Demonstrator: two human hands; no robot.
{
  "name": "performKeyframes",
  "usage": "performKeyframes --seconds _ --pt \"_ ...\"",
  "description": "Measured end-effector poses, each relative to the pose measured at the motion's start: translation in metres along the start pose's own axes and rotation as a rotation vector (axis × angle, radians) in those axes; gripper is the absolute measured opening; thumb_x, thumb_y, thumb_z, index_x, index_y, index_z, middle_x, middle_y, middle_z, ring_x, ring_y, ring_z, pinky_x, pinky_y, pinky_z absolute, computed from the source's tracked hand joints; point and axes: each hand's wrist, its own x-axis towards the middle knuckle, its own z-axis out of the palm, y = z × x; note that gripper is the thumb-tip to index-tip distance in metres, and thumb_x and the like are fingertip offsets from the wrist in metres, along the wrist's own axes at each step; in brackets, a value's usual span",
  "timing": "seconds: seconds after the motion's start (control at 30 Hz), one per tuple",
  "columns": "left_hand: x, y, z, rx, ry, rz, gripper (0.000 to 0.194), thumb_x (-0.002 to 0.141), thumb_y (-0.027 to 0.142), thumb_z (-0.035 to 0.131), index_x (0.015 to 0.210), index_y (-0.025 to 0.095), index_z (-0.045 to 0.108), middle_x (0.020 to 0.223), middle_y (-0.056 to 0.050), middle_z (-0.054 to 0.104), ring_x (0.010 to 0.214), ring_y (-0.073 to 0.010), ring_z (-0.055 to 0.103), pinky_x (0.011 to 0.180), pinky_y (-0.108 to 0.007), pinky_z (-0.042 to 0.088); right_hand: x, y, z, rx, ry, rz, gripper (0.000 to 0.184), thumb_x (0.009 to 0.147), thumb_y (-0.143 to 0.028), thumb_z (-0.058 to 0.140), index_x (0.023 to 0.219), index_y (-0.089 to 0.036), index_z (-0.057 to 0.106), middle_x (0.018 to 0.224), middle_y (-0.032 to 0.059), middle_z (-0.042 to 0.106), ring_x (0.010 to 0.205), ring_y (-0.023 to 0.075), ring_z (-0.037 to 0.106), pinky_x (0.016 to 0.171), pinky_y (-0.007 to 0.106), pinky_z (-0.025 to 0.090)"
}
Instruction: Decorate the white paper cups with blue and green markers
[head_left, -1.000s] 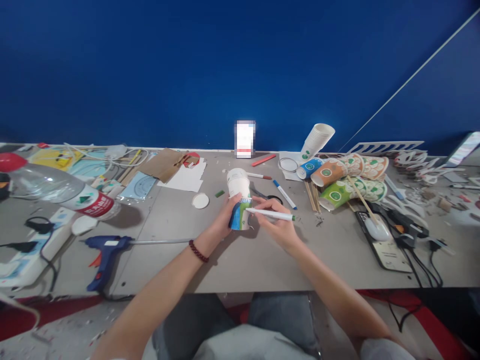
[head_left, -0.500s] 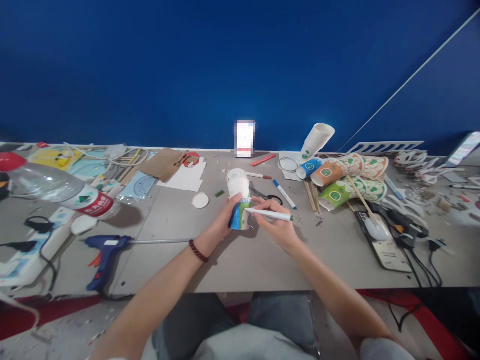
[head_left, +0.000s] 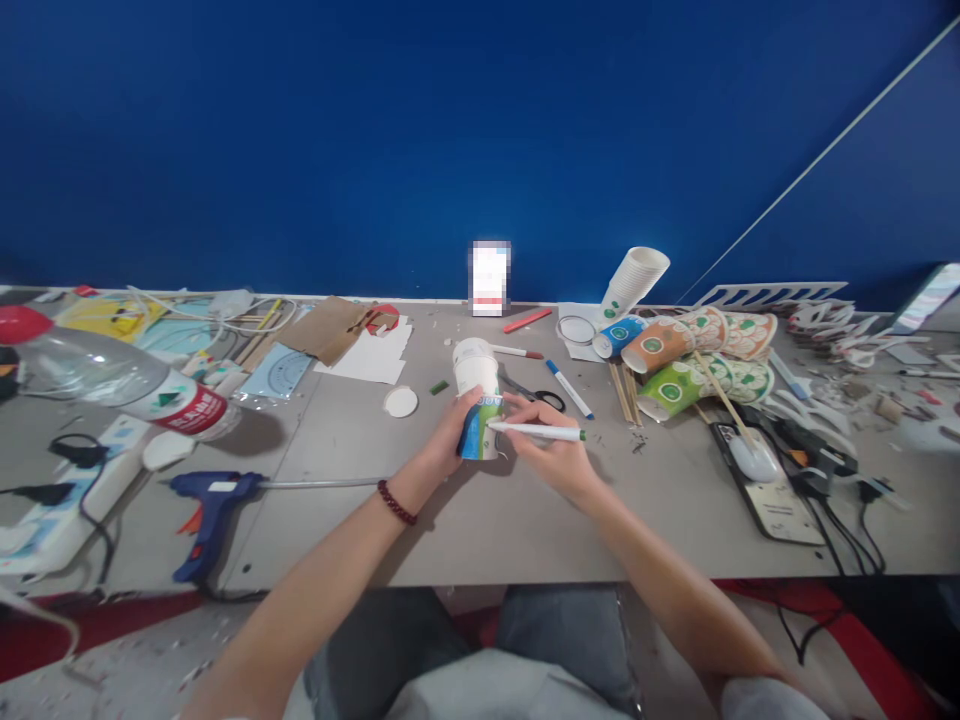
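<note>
My left hand [head_left: 448, 437] is wrapped around the left side of a paper cup [head_left: 480, 430] with blue and green colouring, which joins a white paper cup [head_left: 475, 365] behind it. Between the fingers of my right hand [head_left: 551, 445] is a white marker [head_left: 546, 432] with a green end, its tip at the cup's green part. Whether the tip touches the surface I cannot tell. Just behind my right hand lie black scissors [head_left: 553, 400], partly hidden. A blue-capped marker [head_left: 570, 388] and a marker with a red-brown end [head_left: 517, 351] rest beyond them.
On the left are a blue glue gun [head_left: 214, 515], a plastic bottle [head_left: 150, 380] and a power strip [head_left: 90, 510]. Stacked paper cups [head_left: 675, 390] lie at the right, near a phone [head_left: 780, 515] under a mouse [head_left: 754, 458]. A white disc [head_left: 401, 402] lies left of the cup.
The marker in my right hand has shifted very slightly at the cup. My left hand keeps its hold, and the other things stay in place.
</note>
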Motion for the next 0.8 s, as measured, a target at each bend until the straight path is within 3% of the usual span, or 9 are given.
performKeyframes --seconds 0.13,0.4,0.6,0.8 --pt "0.0000 0.0016 0.0013 -0.003 -0.010 -0.009 0.048 0.076 0.053 0.080 0.101 0.014 0.069 0.086 -0.009 0.074 0.074 -0.0209 0.071 0.069 -0.031 0.056 -0.0005 -0.0022 -0.0009 0.001 -0.073 0.009 0.010 0.082 -0.028 0.075 0.074 -0.027 0.069 0.090 0.0057 0.081 0.135 0.0346 0.064 0.106 0.050 0.057" --pt "-0.0025 0.0029 0.0031 -0.005 -0.031 0.011 0.053 0.072 0.055 0.083 0.102 0.014 0.070 0.088 -0.007 0.074 0.071 -0.0181 0.069 0.066 -0.029 0.055 0.0008 -0.0061 0.0012 -0.002 0.042 0.013 0.005 0.086 -0.031 0.072 0.086 -0.026 0.069 0.084 0.0061 0.079 0.127 0.0342 0.070 0.092 0.044 0.061" --pt "-0.0013 0.0040 0.0044 0.003 -0.004 -0.028 0.052 0.072 0.055 0.082 0.099 0.013 0.069 0.083 -0.008 0.074 0.071 -0.0205 0.070 0.065 -0.031 0.056 0.0003 -0.0054 -0.0006 0.024 -0.063 -0.014 0.012 0.083 -0.028 0.076 0.075 -0.026 0.068 0.086 0.0058 0.080 0.132 0.0347 0.066 0.106 0.050 0.056" --pt "-0.0036 0.0041 0.0051 0.001 -0.037 0.004 0.054 0.071 0.057 0.083 0.100 0.013 0.070 0.087 -0.007 0.075 0.071 -0.0181 0.069 0.066 -0.029 0.054 0.0001 -0.0033 0.0022 0.003 0.038 -0.013 0.006 0.087 -0.030 0.073 0.086 -0.026 0.069 0.086 0.0063 0.079 0.126 0.0345 0.071 0.093 0.046 0.061"
